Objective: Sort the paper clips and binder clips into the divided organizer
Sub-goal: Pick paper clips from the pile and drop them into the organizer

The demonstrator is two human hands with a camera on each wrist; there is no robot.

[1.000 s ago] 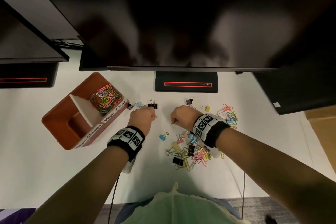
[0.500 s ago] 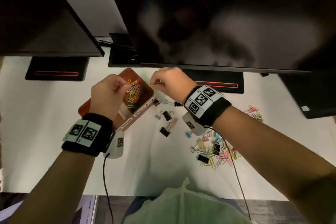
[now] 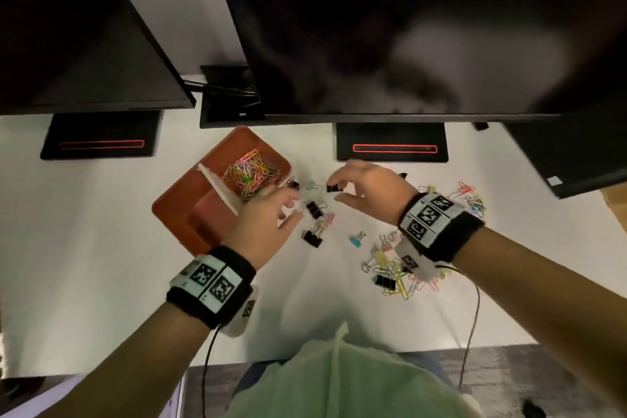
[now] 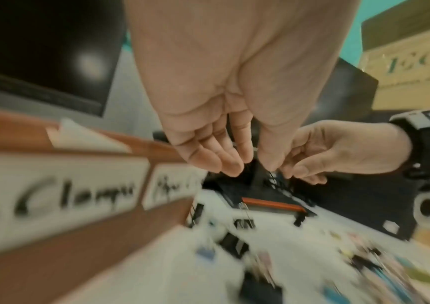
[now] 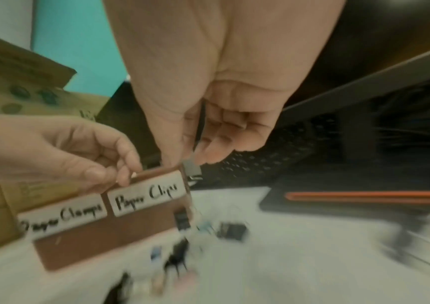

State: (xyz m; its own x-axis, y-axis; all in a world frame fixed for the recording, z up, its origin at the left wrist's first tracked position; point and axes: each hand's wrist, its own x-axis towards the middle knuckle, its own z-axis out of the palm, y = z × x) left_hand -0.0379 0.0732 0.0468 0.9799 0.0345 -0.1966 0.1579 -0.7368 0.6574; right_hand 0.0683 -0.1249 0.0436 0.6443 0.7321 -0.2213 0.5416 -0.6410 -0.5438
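The brown divided organizer (image 3: 169, 217) lies at the left of the desk, with coloured paper clips (image 3: 251, 173) in its far compartment. Its front carries the labels "Paper Clamps" (image 5: 62, 216) and "Paper Clips" (image 5: 146, 197). My left hand (image 3: 291, 210) hovers by the organizer's right corner, fingers relaxed and holding nothing. My right hand (image 3: 336, 188) hangs over a black binder clip (image 3: 332, 188), which lies between its parted thumb and forefinger. More binder clips (image 3: 315, 209) lie below the hands. A mixed pile (image 3: 397, 268) is partly hidden under my right wrist.
Dark monitors overhang the back of the desk, on stands (image 3: 392, 142) behind the clips. A blue binder clip (image 3: 356, 239) lies alone mid-desk. Loose paper clips (image 3: 471, 197) lie at the far right. Wrist cables (image 3: 475, 316) trail off the front edge.
Both hands have come away from above the organizer's paper clip compartment, down and right to the loose binder clips. Their fingers, pinched before, are now parted.
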